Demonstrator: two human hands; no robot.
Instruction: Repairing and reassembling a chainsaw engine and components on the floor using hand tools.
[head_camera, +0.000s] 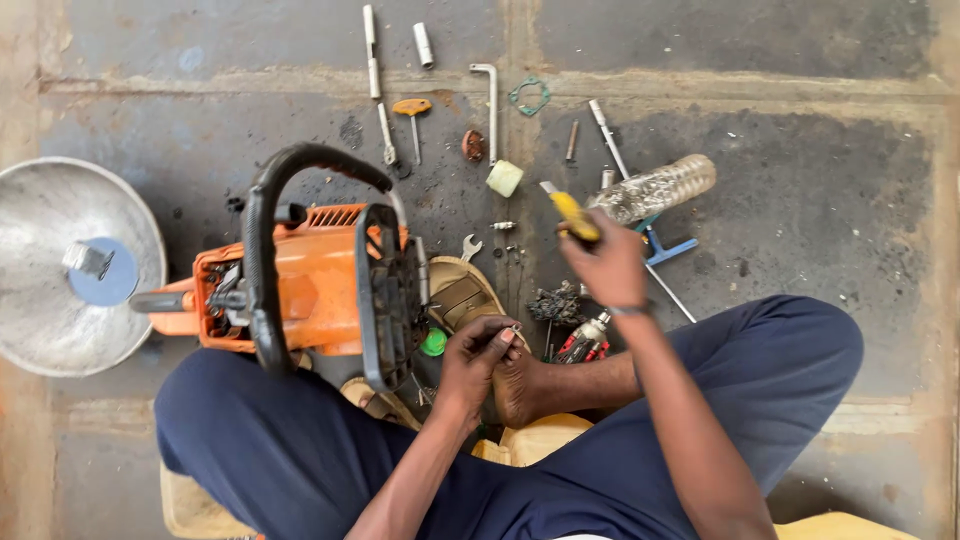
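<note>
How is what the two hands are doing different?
The right hand is raised over the floor, gripping a yellow-handled tool; the left hand sits lower, by the foot, pinching a tiny metal part. The right hand wraps its whole fist; the left hand uses just fingertips. Both are bare.

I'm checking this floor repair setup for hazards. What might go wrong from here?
The left hand pinches a tiny metal part that could drop among the loose tools on the concrete floor. The right hand lifts a yellow-handled tool above a bare foot. The orange chainsaw body, propped against the leg, may tip.
</note>
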